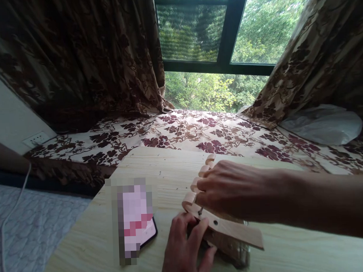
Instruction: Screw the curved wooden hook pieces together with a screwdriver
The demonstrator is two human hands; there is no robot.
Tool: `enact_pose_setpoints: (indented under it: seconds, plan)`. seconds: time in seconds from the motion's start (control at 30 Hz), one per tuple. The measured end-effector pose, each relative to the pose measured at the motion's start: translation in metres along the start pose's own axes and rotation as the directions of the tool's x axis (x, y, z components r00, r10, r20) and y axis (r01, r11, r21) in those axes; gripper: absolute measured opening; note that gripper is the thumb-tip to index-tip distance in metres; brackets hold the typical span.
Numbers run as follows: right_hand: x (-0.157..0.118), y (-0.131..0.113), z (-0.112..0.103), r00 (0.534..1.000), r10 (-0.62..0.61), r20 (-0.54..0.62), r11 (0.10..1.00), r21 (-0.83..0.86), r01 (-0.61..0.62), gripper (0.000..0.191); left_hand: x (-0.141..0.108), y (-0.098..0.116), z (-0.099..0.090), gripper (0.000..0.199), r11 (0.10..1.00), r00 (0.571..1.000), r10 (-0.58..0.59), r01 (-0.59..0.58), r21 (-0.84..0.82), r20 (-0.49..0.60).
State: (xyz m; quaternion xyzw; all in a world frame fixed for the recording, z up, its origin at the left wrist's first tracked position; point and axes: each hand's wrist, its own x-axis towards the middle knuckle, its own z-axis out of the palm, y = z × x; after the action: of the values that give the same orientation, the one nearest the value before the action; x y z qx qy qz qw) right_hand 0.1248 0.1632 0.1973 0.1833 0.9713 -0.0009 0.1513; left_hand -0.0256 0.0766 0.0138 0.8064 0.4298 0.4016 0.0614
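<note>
Passing the phone (pixel 148 235) on the table (pixel 90 238), we've our left hand (pixel 182 244) gripping the wooden piece (pixel 234 229) just right, our right hand (pixel 218 187) curled by its metal fitting (pixel 200 211), grip hidden, seemingly fastening, which calls for steady alignment.

Backlit: daylight from window (pixel 192 34) beyond right hand (pixel 217 188), trees (pixel 264 34) partly washed out. Curtains (pixel 122 54) either side of it v. dark, detail mostly lost. Worktop (pixel 152 164) mid-bright around hands; soft dark shadow by left hand (pixel 181 241) fingers. Fine detail a bit soft. Phone (pixel 147 232) left of hands mostly pixelated. Wide-angle stretch + blur twd edges.
</note>
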Motion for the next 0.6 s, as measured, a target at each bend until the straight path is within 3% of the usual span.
enact_pose_setpoints:
  seconds: [0.1, 0.23, 0.4, 0.53, 0.6]
  plan:
    - [0.003, -0.002, 0.002, 0.999, -0.045, -0.029, 0.992, -0.116, 0.042, 0.02, 0.0, -0.002, 0.0, 0.045, 1.0, 1.0, 0.018, -0.018, 0.002, -0.003]
    - [0.009, -0.001, 0.003, 0.999, 0.007, 0.047, 0.998, -0.068, -0.004, 0.016, -0.001, -0.002, 0.005, 0.045, 0.999, 0.999, -0.015, 0.014, -0.038, -0.032]
    - [0.013, 0.007, 0.005, 0.981, 0.177, 0.076, 0.98, 0.075, -0.182, 0.012, -0.003, 0.001, 0.008, 0.045, 0.996, 0.997, -0.064, 0.06, -0.07, -0.043]
    - [0.009, 0.015, 0.013, 0.939, 0.328, 0.103, 0.903, 0.256, -0.344, 0.014, -0.005, 0.003, 0.008, 0.049, 0.995, 0.996, -0.075, 0.071, -0.071, -0.054]
    - [0.006, 0.015, 0.015, 0.922, 0.368, 0.121, 0.885, 0.258, -0.388, 0.016, -0.005, 0.004, 0.008, 0.052, 0.995, 0.994, -0.084, 0.08, -0.061, -0.063]
